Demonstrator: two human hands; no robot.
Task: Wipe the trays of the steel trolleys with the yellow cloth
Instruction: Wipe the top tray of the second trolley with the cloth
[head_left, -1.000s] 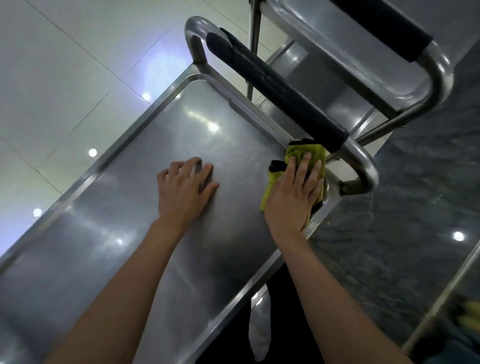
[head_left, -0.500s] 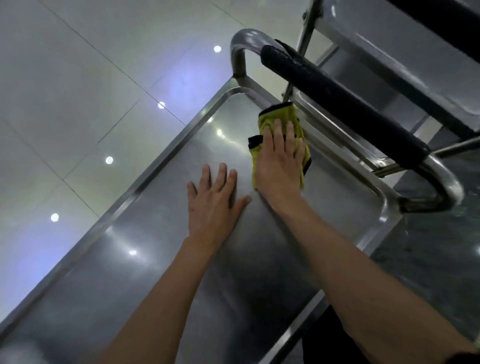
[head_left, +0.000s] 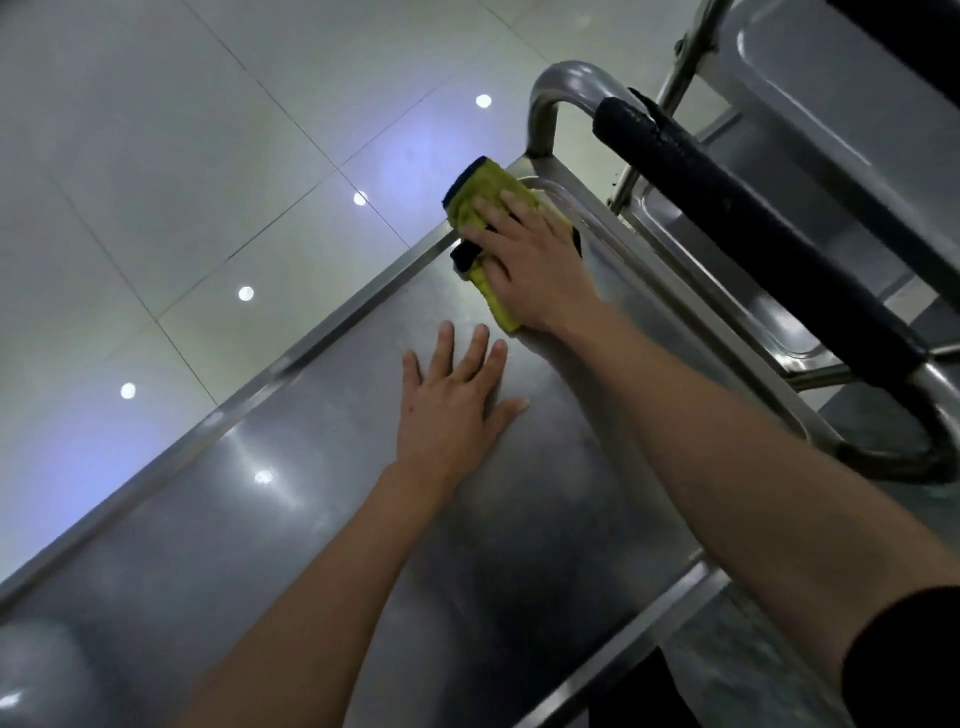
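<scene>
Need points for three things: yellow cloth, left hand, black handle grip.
yellow cloth (head_left: 480, 195), head view, bare yellow fold beyond the fingertips.
left hand (head_left: 451, 415), head view, back of the hand, flat on the tray.
black handle grip (head_left: 748, 228), head view, middle of the padded bar.

The cloth (head_left: 485, 200) is yellow-green with a black edge band along its far end and black patches at its near side. The tray (head_left: 322, 525) is bare grey steel, dull and faintly streaked, with white spots of reflected light on it. The handle (head_left: 550, 98) is shiny silver tube, and its grip (head_left: 753, 228) is matt black with a rough, pitted skin. The second trolley's tray (head_left: 831, 104) behind it is the same pale grey steel. The floor (head_left: 171, 156) is glossy off-white tile with thin dark joints, a bluish sheen and 4 round white light spots. A black sleeve (head_left: 914, 654) shows on the right arm.
</scene>
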